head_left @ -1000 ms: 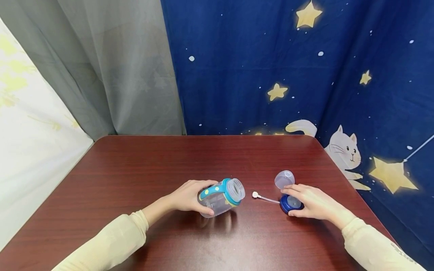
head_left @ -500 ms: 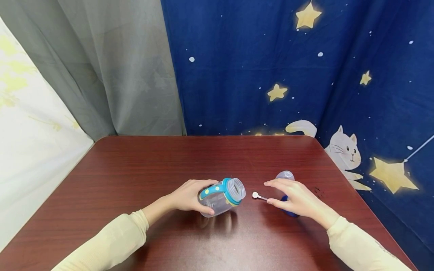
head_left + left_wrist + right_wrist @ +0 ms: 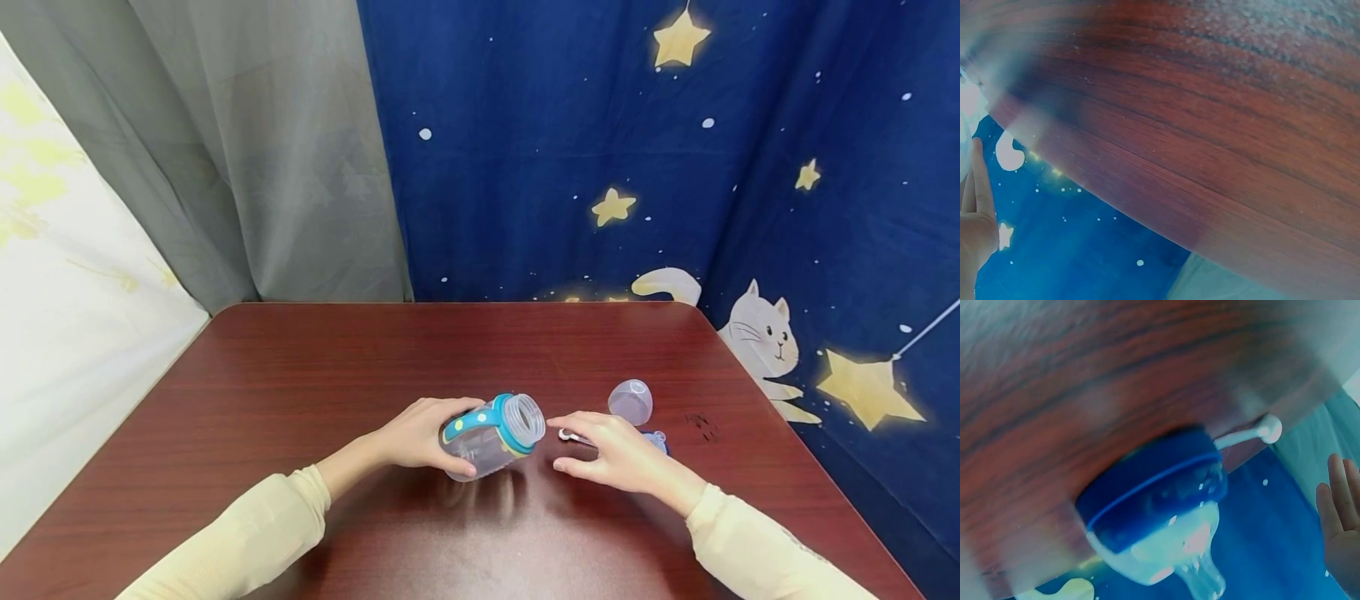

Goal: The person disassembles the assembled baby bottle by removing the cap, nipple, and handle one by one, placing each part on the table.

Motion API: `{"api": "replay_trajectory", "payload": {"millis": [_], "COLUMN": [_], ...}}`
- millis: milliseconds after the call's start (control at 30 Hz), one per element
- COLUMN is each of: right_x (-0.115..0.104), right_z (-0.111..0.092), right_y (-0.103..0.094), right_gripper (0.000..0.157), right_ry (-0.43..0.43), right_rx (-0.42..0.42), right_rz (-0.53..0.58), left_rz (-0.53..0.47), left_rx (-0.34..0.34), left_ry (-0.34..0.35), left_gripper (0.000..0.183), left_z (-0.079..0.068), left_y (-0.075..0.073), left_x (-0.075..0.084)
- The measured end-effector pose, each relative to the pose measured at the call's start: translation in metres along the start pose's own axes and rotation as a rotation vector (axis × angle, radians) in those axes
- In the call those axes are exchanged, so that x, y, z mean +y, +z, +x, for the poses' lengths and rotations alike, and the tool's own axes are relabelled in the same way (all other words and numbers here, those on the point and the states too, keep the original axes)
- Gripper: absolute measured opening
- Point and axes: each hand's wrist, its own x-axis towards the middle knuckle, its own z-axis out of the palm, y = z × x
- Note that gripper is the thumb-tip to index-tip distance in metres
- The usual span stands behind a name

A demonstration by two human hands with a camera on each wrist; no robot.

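Observation:
My left hand [image 3: 423, 437] grips a clear baby bottle [image 3: 487, 454] that lies tilted over the table, its threaded mouth facing right. The bottle has a teal neck ring and a dotted handle. My right hand [image 3: 622, 454] reaches toward the bottle's mouth, fingers and thumb apart with nothing between them. Behind that hand, partly hidden in the head view, is the blue bottle collar [image 3: 1154, 487] with a clear teat [image 3: 1175, 544]. From the collar runs a thin straw [image 3: 1238, 437] with a white weighted end [image 3: 1270, 429].
A translucent dome cap [image 3: 630, 402] sits on the dark red wooden table [image 3: 420, 350], just beyond the collar. Small dark marks [image 3: 702, 427] show to its right. A grey curtain [image 3: 315, 167] and a blue star-print curtain [image 3: 525, 100] hang behind the table.
My right hand has let go of the blue collar and moved left toward the bottle's mouth. The left hand and bottle have stayed nearly still.

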Motion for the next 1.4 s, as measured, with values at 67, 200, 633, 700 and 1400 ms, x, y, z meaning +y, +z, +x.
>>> {"api": "replay_trajectory", "payload": {"millis": [67, 200, 633, 700, 1400], "right_x": [-0.002, -0.005, -0.009, -0.009, -0.011], "right_z": [0.001, 0.004, 0.009, 0.010, 0.015], "right_y": [0.004, 0.010, 0.024, 0.025, 0.026], "right_gripper": [0.043, 0.042, 0.033, 0.031, 0.023], "right_ry": [0.001, 0.008, 0.074, 0.077, 0.082], "right_rx": [-0.011, -0.023, -0.001, 0.006, 0.061], "right_rz": [0.021, 0.064, 0.151, 0.147, 0.145], "left_rz": [-0.006, -0.018, -0.005, -0.003, -0.007], "left_rx": [-0.001, 0.000, 0.009, 0.010, 0.022], "left_ry": [-0.003, -0.004, 0.005, 0.007, 0.052], "left_gripper": [0.072, 0.072, 0.074, 0.074, 0.072], "left_z": [0.000, 0.000, 0.001, 0.000, 0.000], "left_y": [0.000, -0.001, -0.001, -0.001, 0.000], "left_x": [0.001, 0.002, 0.002, 0.002, 0.005]}}
